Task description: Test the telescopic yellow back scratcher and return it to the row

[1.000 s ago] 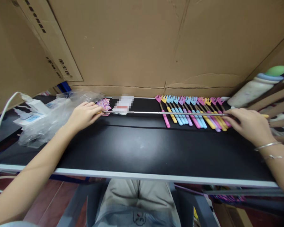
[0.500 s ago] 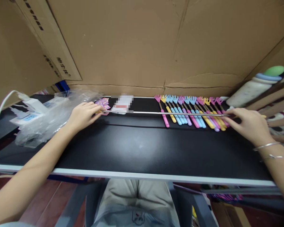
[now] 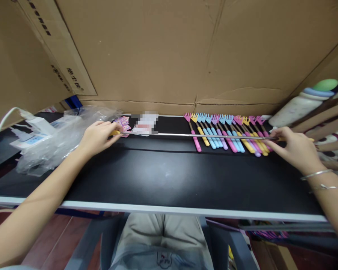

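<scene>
Metal rod (image 3: 197, 135), thin, silvery and fully drawn out, stretches across the back of the black tabletop (image 3: 169, 176) from about 9 o'clock to 3 o'clock, held just above the surface. At its 9 o'clock end the left hand (image 3: 97, 137) has its fingers pinched together on a yellow tip; at the 3 o'clock end the right hand (image 3: 294, 150) is clamped on the yellow handle. The rod passes over the handles of a row of back scratchers (image 3: 228, 133) in pink, yellow, blue and purple, lying side by side with their small hand-shaped heads pointing to 12 o'clock. Compared with half a second ago, the right hand has shifted slightly further toward 3 o'clock, while the left hand stays beside the clear plastic bag (image 3: 62, 138).
</scene>
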The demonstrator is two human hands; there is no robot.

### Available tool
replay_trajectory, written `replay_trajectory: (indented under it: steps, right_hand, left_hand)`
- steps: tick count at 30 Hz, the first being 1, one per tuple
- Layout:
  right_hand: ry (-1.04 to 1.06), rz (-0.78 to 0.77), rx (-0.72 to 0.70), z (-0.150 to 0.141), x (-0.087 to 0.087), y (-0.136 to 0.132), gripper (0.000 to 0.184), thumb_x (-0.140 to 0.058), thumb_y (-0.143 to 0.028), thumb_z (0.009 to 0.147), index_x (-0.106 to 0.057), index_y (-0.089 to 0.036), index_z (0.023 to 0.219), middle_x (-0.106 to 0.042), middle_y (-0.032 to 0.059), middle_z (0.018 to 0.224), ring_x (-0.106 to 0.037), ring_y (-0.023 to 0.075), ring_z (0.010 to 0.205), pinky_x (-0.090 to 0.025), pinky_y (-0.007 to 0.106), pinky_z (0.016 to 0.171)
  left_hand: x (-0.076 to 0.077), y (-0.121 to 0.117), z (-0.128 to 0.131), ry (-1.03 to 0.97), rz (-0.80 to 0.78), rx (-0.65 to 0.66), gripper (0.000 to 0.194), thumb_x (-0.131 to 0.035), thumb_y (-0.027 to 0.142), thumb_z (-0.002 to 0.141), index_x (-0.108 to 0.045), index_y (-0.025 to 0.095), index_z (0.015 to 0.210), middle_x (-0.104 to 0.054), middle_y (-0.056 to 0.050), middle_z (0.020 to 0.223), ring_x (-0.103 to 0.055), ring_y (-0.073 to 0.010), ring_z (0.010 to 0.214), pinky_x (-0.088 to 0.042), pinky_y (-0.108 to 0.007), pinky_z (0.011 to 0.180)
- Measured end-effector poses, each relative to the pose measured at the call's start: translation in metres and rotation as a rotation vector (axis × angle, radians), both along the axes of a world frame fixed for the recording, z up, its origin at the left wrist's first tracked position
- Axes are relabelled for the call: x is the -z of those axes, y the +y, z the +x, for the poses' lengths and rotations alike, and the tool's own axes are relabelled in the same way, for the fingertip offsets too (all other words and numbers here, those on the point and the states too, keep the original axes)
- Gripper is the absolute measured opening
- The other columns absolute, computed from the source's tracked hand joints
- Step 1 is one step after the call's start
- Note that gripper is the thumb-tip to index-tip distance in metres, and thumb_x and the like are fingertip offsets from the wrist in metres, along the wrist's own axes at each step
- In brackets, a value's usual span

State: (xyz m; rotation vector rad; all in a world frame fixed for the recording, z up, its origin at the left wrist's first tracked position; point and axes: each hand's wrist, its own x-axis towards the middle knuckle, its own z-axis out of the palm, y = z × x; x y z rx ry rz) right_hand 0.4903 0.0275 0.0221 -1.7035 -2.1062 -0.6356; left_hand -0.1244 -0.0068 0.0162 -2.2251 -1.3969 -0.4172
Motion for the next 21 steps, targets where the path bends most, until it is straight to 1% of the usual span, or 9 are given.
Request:
replay_trajectory:
  steps: [6, 12, 21]
  right_hand:
    - [0.032, -0.015, -0.028, 0.0004, -0.001, -0.0003, 0.036, -0.047, -0.055, 0.077, -0.053, -0.021, 0.085, -0.069, 0.0094, 0.076, -0.066, 0.025, 0.07, -0.042, 0.029, 0.059]
    - [0.025, 0.015, -0.052, 0.004, 0.001, 0.0004, 0.038, -0.047, -0.057, 0.077, -0.055, -0.02, 0.085, -0.069, 0.0089, 0.077, -0.066, 0.0246, 0.07, -0.043, 0.029, 0.059]
    - [0.006, 0.03, -0.119, 0.0022, 0.0025, 0.002, 0.045, -0.043, -0.064, 0.078, -0.056, -0.021, 0.081, -0.067, 0.0062, 0.073, -0.064, 0.0229, 0.065, -0.043, 0.029, 0.058]
  left_hand:
    - [-0.001, -0.0008, -0.0009, 0.003, 0.003, 0.001, 0.029, -0.039, 0.042, 0.092, -0.059, 0.021, 0.092, -0.064, -0.005, 0.08, -0.06, -0.0206, 0.076, -0.042, -0.034, 0.079]
    - [-0.0031, -0.0019, 0.0, 0.027, -0.001, -0.007, 0.029, -0.039, 0.042, 0.093, -0.058, 0.02, 0.092, -0.066, -0.004, 0.086, -0.06, -0.0193, 0.079, -0.041, -0.033, 0.079]
    - [-0.0031, -0.0021, 0.0008, -0.048, -0.013, -0.001, 0.029, -0.038, 0.044, 0.092, -0.059, 0.024, 0.089, -0.067, -0.003, 0.086, -0.06, -0.0199, 0.08, -0.041, -0.034, 0.079]
